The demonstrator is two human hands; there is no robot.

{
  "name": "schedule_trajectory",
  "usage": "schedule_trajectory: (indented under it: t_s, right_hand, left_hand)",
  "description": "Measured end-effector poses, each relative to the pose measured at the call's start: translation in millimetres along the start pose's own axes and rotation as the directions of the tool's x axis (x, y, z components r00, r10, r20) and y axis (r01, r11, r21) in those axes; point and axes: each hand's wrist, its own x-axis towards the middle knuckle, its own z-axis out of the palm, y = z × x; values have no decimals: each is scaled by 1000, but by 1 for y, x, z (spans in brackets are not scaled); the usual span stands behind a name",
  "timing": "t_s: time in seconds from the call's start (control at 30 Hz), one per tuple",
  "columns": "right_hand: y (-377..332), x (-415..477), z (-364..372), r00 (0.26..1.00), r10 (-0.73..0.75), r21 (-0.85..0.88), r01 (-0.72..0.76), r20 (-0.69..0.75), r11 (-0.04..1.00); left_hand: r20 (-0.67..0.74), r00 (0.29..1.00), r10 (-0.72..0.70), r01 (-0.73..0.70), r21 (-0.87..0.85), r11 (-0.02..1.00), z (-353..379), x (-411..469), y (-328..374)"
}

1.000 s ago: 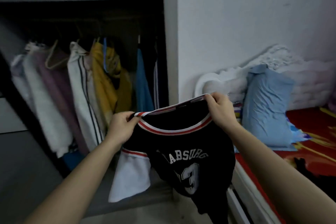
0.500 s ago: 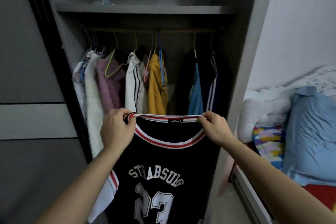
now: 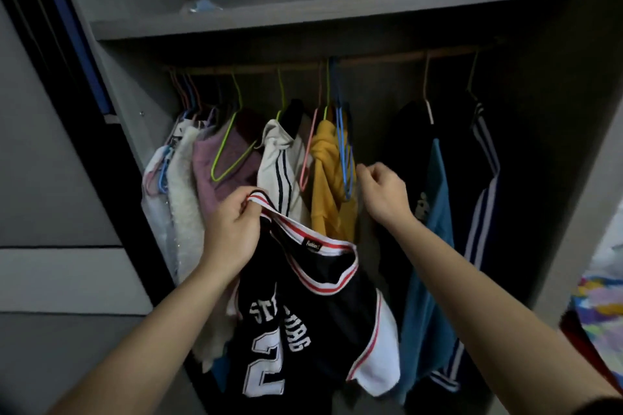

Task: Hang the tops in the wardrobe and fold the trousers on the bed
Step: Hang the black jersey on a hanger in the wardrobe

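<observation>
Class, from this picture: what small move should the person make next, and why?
Probably take the seemingly bare blue hanger with the right hand and lift it off the rail. The black jersey is on no hanger, held only at its collar by the left hand, and the right hand's curled fingers sit beside that hanger.

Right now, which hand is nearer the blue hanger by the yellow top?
Right. The right hand is just right of the blue hanger, fingertips almost at it; contact is unclear. The left hand is lower left, gripping the collar of the black jersey.
</observation>
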Motion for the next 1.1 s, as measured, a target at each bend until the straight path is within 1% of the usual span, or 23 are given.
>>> schedule_trajectory:
  t_s: [0.07, 0.17, 0.2, 0.3, 0.37, 0.4, 0.47, 0.53, 0.63, 0.7, 0.8, 0.87, 0.93, 1.03, 1.1]
  right_hand:
    - [-3, 26, 16, 1000, 17, 42, -17, -18, 999]
    - [3, 56, 44, 998, 67, -60, -65, 22, 996]
    - [6, 61, 50, 999, 48, -77, -46, 18, 996]
    - [9, 69, 53, 997, -49, -42, 46, -55, 998]
    - [5, 71, 52, 997, -43, -49, 40, -59, 998]
    - [1, 72, 53, 999, -3, -64, 1, -34, 998]
    - [-8, 74, 54, 998, 68, -142, -65, 16, 988]
    - [-14, 75, 56, 999, 46, -235, -42, 8, 971]
    - [-24, 70, 55, 999, 15, -308, -29, -48, 951]
    - [-29, 67, 57, 986, -27, -316, -26, -163, 948]
    - [-33, 65, 54, 940, -79, -317, -32, -331, 948]
    - [-37, 57, 48, 917, -46, -262, -65, -397, 963]
    - [-38, 39, 41, 891, 13, -164, -97, -453, 982]
    - [-34, -6, 35, 879, 75, -60, -117, -471, 991]
    - [-22, -48, 33, 869, 58, -49, -94, -491, 994]
  left_hand:
    - [51, 998, 26, -23, -51, 998, 10, 15, 0]
    - [83, 996, 39, -31, -88, 996, 26, 32, -7]
    - [75, 997, 31, -24, -95, 995, 31, 37, -9]
    - [46, 999, 14, -9, -117, 993, 41, 54, -19]
    - [38, 998, 39, -35, -95, 995, 46, 66, -27]
    - [42, 997, 58, -55, -68, 996, 48, 71, -31]
    - [63, 993, 101, -101, -13, 995, 52, 80, -40]
    - [109, 986, 124, -128, 23, 992, 53, 86, -48]
    - [170, 974, 149, -160, 50, 986, 48, 88, -61]
    - [201, 966, 160, -169, 25, 985, 42, 88, -69]
    - [231, 958, 170, -169, -25, 985, 36, 90, -80]
    - [252, 951, 177, -174, -35, 984, 34, 91, -84]
    - [282, 944, 171, -169, -34, 985, 35, 90, -87]
    - [369, 922, 120, -101, -70, 992, 46, 84, -94]
    - [422, 901, 104, -67, -101, 993, 57, 76, -95]
